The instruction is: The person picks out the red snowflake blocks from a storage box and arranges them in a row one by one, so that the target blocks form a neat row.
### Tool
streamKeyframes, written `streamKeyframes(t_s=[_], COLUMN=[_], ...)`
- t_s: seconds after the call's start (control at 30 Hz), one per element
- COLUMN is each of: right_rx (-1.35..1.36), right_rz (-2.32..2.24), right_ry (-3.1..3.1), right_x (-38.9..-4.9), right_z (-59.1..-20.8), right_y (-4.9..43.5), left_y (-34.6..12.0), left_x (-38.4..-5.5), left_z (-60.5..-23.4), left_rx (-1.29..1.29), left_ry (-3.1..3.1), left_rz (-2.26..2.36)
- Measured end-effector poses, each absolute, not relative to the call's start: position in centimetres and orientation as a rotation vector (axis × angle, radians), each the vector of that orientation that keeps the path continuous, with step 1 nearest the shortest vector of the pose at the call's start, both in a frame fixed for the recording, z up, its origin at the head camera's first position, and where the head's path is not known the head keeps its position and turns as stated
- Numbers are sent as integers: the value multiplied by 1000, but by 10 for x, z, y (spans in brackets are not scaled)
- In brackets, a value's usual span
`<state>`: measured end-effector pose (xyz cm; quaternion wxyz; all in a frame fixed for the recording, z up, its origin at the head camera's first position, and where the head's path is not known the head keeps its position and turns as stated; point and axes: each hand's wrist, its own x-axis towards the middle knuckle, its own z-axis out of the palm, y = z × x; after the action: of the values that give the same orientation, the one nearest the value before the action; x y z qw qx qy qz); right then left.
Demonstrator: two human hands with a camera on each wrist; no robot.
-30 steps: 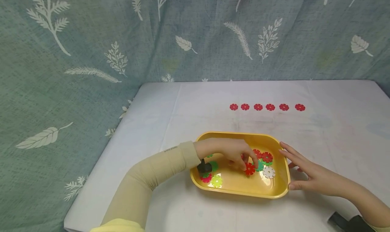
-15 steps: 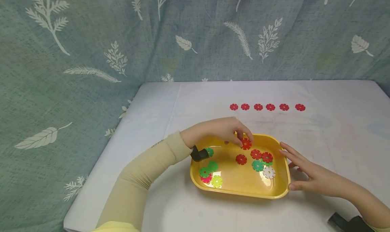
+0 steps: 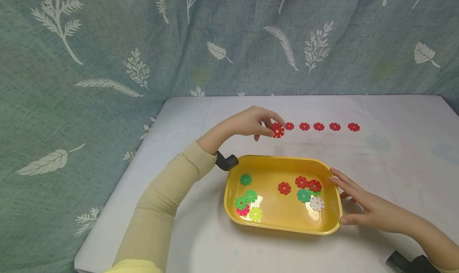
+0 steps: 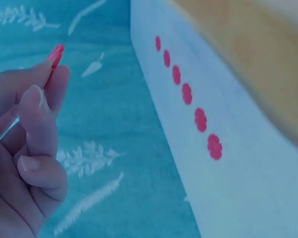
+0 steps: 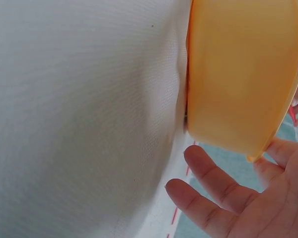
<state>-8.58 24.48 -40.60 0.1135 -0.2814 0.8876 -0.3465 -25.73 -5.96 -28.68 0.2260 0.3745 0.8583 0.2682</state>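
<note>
My left hand (image 3: 252, 122) pinches a red flower-shaped plastic disc (image 3: 277, 131) between thumb and finger, above the left end of a row of similar red discs (image 3: 318, 126). In the left wrist view the held disc (image 4: 56, 53) stands edge-on at the fingertips, away from the table. In the head view it covers the row's leftmost disc. My right hand (image 3: 369, 205) touches the right end of a yellow tray (image 3: 279, 227), fingers mostly straight. In the right wrist view two fingers (image 5: 208, 183) extend below the tray wall, free of it.
Inside the tray lie loose flower discs: red ones (image 3: 284, 188) and a white one (image 3: 317, 203) among others to the right, green (image 3: 245, 179) and yellow-green (image 3: 255, 214) ones to the left. A white cloth (image 3: 394, 153) covers the table; a patterned curtain (image 3: 233, 38) hangs behind.
My left hand has lifted a red disc out of the tray and carried it back and left to the row's left end. The right hand stays at the tray's edge.
</note>
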Motion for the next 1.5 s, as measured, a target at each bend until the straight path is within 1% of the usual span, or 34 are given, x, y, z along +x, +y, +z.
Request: streamKeyframes(t_s=[0.2,0.43,0.77,1.13,1.33,1.5], right_rx=[-800,-787,-760,-723,-734,-773], right_rz=[-1008,-1017,-1008,-1043,-1044,-1067], right_ry=[2601,2603,2589,2594,2592,2594], right_x=[-86,-86,-87,-85,-86,-87], right_z=[-405,-405,-406,-406,-409,-412], right_y=[245,244,244,242,243,245], left_y=[-71,-84,-96,-97,-95,-91], left_x=[-275,-295,-322,-345,-351,-351], left_z=[-288,-300,-340,-379,-391,-398], left_rx=[880,650,334,215,85,39], left_ry=[2447,2487,2414,2390,2353,2372], left_rz=[870,1069,1272,1270,1327,1278])
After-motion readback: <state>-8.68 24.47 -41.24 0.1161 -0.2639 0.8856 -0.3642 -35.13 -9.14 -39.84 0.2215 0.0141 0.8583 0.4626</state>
